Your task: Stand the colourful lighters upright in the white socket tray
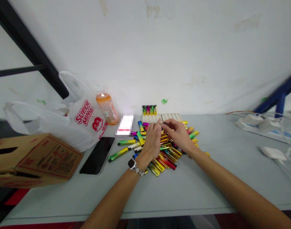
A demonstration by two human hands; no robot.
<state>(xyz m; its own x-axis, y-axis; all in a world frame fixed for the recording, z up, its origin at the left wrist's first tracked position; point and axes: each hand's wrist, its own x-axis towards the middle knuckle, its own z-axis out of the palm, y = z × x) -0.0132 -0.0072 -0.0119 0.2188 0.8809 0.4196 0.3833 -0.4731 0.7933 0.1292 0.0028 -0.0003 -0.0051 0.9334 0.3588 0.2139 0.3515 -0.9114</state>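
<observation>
My left hand [151,140], with a watch on its wrist, is raised over a loose pile of shiny lighters [165,158]. Its fingers are pressed together and face away from me, so what lies in them is hidden. Right beside it, my right hand [177,133] is closed in a pinch on a lighter [164,123]; only the dark end shows between the two hands. Just behind them is a white rack [172,117] with rows of holes. Several green, magenta and yellow lighters [149,110] stand upright in its back left row.
Left of the pile lie a black phone [98,156] and a lit, blurred screen [125,125]. An orange drink bottle [107,106], a white plastic bag [76,124] and a cardboard box [38,159] stand further left. A power strip [262,124] and white charger [273,153] with cables lie right.
</observation>
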